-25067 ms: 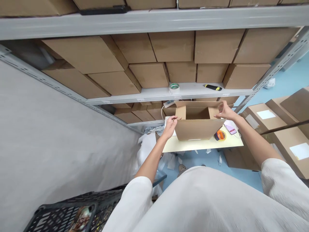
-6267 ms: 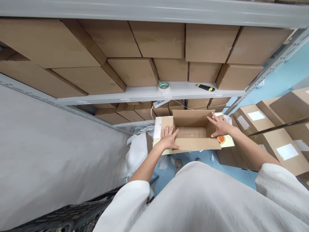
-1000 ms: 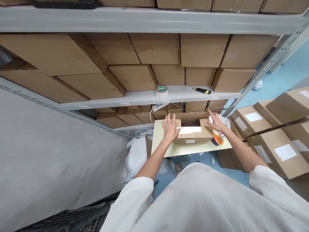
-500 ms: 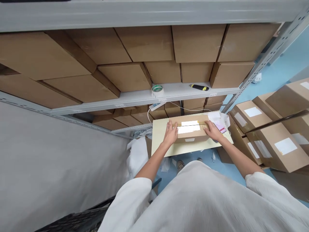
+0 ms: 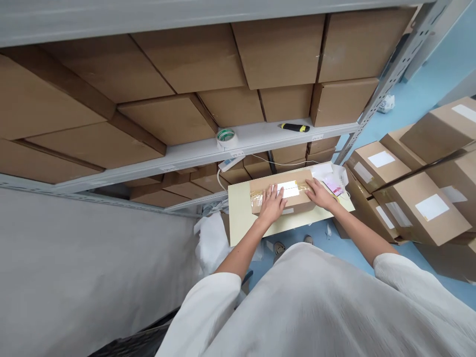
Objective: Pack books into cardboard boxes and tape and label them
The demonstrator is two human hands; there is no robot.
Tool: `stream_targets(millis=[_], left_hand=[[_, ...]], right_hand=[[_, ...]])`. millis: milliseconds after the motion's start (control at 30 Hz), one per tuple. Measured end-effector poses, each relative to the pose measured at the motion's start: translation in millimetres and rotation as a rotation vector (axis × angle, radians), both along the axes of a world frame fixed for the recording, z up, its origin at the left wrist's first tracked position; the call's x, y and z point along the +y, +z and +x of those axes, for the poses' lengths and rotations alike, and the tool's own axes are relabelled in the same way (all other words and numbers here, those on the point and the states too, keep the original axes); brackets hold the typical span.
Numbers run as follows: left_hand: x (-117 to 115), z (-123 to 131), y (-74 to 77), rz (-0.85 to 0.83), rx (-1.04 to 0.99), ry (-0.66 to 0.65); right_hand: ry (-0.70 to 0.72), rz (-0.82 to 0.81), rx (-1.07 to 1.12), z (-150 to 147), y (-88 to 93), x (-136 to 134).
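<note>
A brown cardboard box (image 5: 266,182) lies on the pale yellow board (image 5: 240,218). Clear tape (image 5: 256,200) shines on its left end, and a white label (image 5: 290,188) covers the middle of its top. My left hand (image 5: 272,204) rests flat on the box, left of the label, with fingers spread. At the right end, my right hand (image 5: 320,193) touches the box edge with its fingers stretched out. Something yellow shows beside the right wrist, too small to make out.
Cardboard boxes (image 5: 282,49) fill the grey rack. On its shelf lie a tape roll (image 5: 226,139) and a black-and-yellow utility knife (image 5: 295,127). Labelled boxes (image 5: 431,208) are stacked at right. White plastic wrapping (image 5: 213,243) hangs left of the board.
My left hand has slid inward from the box's left end toward the label, uncovering the shiny tape there. My right hand stays at the right end. The camera view has shifted slightly.
</note>
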State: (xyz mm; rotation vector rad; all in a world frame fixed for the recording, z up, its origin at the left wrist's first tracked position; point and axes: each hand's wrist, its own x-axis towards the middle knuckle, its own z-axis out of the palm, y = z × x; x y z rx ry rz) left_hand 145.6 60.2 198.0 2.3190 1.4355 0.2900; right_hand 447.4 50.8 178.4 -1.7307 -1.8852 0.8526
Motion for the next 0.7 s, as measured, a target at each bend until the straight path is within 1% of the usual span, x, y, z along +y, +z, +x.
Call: stream_targets(millis=[67, 100, 200, 233, 300, 367, 433, 600, 700], left_hand=[[-1, 4, -4.3, -0.007, 0.016, 0.005], [-1, 4, -5.9, -0.011, 0.018, 0.009], [1, 1, -7.3, -0.036, 0.019, 0.014], [2, 0, -6.9, -0.044, 0.022, 0.014], [3, 0, -5.7, -0.055, 0.033, 0.013], [4, -1, -4.6, -0.063, 0.044, 0.015], [4, -1, -3.8, -0.069, 0.052, 0.018], [4, 0, -0.5, -0.066, 0.077, 0.02], [3, 0, 2.2, -0.056, 0.096, 0.027]], right_hand=[[-0.024, 0.012, 0.079, 9, -6.1, -2], [-0.063, 0.021, 0.121, 15, -10.4, -4], [-0.282, 0.011, 0.199, 41, -28.4, -16], [-0.356, -0.014, 0.199, 50, -35.8, -21], [-0.441, -0.092, 0.157, 68, -51.6, -32], [-0.457, -0.182, 0.082, 79, -67.3, -43], [-0.433, -0.257, -0.001, 84, -81.5, -51], [-0.364, -0.404, -0.233, 72, -107.8, -60], [-0.347, -0.392, -0.319, 64, -118.7, -59]])
